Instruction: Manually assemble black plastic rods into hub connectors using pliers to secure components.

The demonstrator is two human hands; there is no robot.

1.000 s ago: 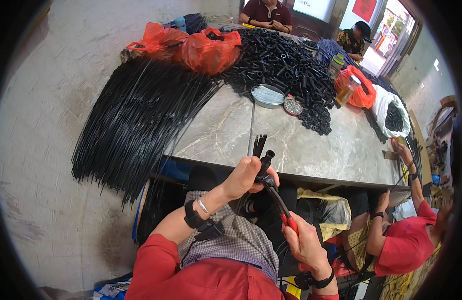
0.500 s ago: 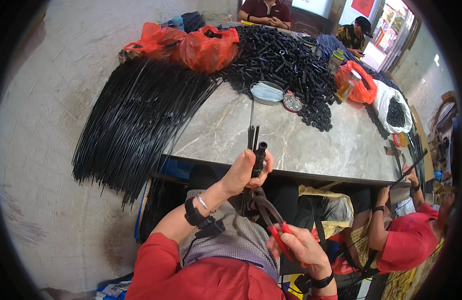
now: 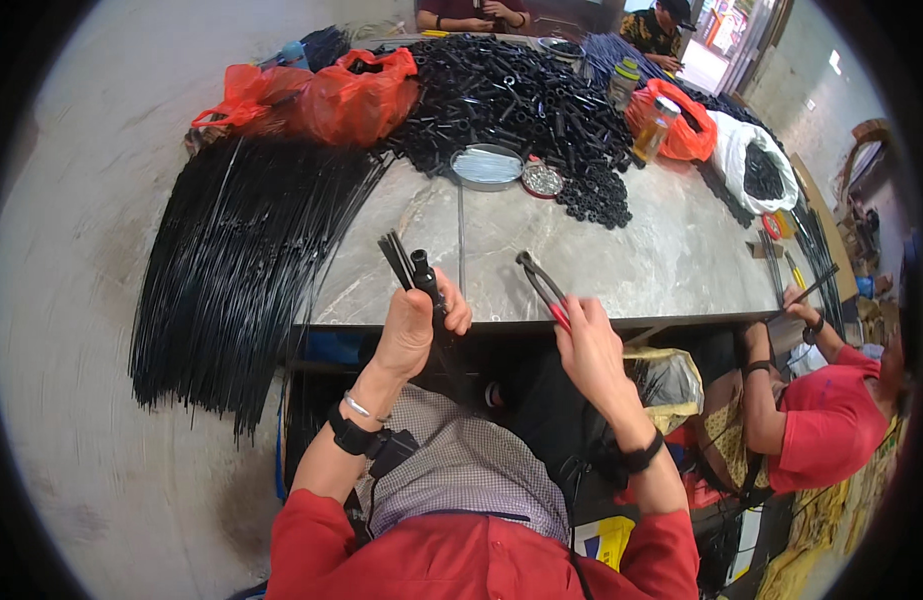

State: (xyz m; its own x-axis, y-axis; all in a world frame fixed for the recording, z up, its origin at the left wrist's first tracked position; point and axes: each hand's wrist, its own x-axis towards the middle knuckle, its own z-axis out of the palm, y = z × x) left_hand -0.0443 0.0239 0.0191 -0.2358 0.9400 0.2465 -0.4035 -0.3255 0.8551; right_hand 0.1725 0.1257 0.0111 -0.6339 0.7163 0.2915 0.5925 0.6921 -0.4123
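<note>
grey marbled tabletop (image 3: 631, 270), beside a pale wall (image 3: 71, 250). on it: one broad spread of long black rods (image 3: 241, 260), left, ends overhanging the edge; one large heap of black tubular parts (image 3: 521, 95), far middle; one oval tray (image 3: 487, 187) of thin pale sticks and, just beside it, one round tin (image 3: 527, 182) of small silvery pieces; two red plastic bags (image 3: 366, 110), far left; one white sack (image 3: 726, 155), right. left hand (image 3: 405, 332): fingers wrapped round one black tube fitting (image 3: 423, 270), nearly upright, and, alongside, several thin black sticks (image 3: 394, 262), all at the tabletop's near edge. right hand (image 3: 591, 350): closed on the red handles of one pair of pliers (image 3: 559, 313), head pointing away over the tabletop, apart from the fitting. one co-worker (image 3: 826, 430) in a red top, right.
</note>
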